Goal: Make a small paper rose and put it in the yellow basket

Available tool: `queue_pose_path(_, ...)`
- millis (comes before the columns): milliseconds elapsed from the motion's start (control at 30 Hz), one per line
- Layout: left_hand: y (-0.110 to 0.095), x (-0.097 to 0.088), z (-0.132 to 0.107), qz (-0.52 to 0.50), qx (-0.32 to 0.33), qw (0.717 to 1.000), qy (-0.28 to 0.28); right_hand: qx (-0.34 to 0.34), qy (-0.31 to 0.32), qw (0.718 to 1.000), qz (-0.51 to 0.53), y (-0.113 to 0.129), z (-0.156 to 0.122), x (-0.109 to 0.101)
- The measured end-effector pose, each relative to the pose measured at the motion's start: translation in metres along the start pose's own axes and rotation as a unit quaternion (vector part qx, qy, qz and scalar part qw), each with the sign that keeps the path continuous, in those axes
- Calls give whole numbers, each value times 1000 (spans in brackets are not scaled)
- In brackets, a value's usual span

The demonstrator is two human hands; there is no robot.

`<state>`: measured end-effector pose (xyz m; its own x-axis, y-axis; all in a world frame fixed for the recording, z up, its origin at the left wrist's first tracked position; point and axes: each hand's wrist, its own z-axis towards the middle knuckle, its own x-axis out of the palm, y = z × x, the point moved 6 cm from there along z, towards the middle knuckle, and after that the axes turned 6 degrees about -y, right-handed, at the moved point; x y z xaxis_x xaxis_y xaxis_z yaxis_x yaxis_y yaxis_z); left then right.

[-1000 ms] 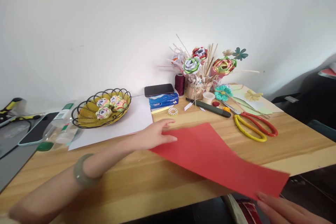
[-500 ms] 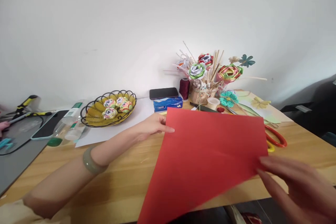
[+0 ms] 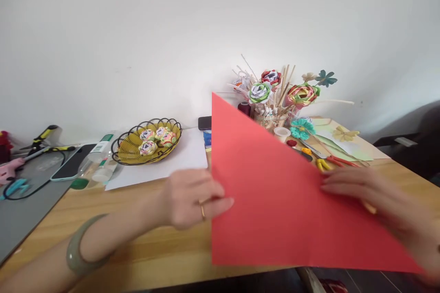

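A large sheet of red paper (image 3: pixel 268 201) is held up over the front of the table, its left edge upright and its upper edge slanting down to the right. My left hand (image 3: pixel 194 197), with a ring and a green bangle, pinches that left edge between thumb and fingers. Along the slanting edge on the right, my right hand (image 3: pixel 378 201) grips the sheet, blurred by motion. Behind the paper, pliers with yellow handles (image 3: pixel 323 165) and scissors with red handles (image 3: pixel 340 161) are partly hidden.
A woven basket (image 3: pixel 130 155) with several folded paper flowers stands left on white paper. Beyond it lie a plastic bottle (image 3: pixel 105 165), a phone (image 3: pixel 74 162) and a pink glue gun (image 3: pixel 11 170). Paper roses (image 3: pixel 260 93) and sticks stand at the back, beside a turquoise flower (image 3: pixel 302 129).
The red sheet has turned, so one corner now points up. My left hand has moved nearer and lower along its edge; my right hand has moved up onto the slanting edge.
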<state>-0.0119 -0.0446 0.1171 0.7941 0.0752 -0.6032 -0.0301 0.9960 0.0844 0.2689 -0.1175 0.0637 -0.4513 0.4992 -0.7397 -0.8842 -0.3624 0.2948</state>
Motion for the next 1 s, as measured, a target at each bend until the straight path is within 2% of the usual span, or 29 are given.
queue_pose_path(67, -17, 27, -37, 4, 77, 994, 76, -10, 51, 999, 6, 15, -19, 35)
queue_pose_path(133, -25, 50, -67, 14, 98, 981, 164, -63, 117, 991, -2, 30, -37, 62)
queue_pose_path(233, -24, 64, -88, 35, 68, 972, 221, -65, 114, 990, -47, 26, -47, 69)
queue_pose_path(400, -12, 62, -88, 73, 14, 972, 225, -139, 139, 973, -119, 16, -52, 66)
queue_pose_path(600, -13, 62, -94, 106, -3, 972, 210, -52, 111, 983, -136, 12, -68, 73)
queue_pose_path(767, -9, 66, -106, 120, -55, 966, 221, -28, 130, 985, -109, 15, -72, 79)
queue_pose_path(867, -3, 67, -106, 134, -86, 956, 245, -46, 146, 982, -113, 12, -70, 81)
queue_pose_path(933, -5, 66, -103, 131, -70, 959, 243, -66, 164, 977, -123, 8, -73, 82)
queue_pose_path(1000, -14, 63, -99, 105, -26, 968, 225, -63, 161, 978, -116, 4, -77, 80)
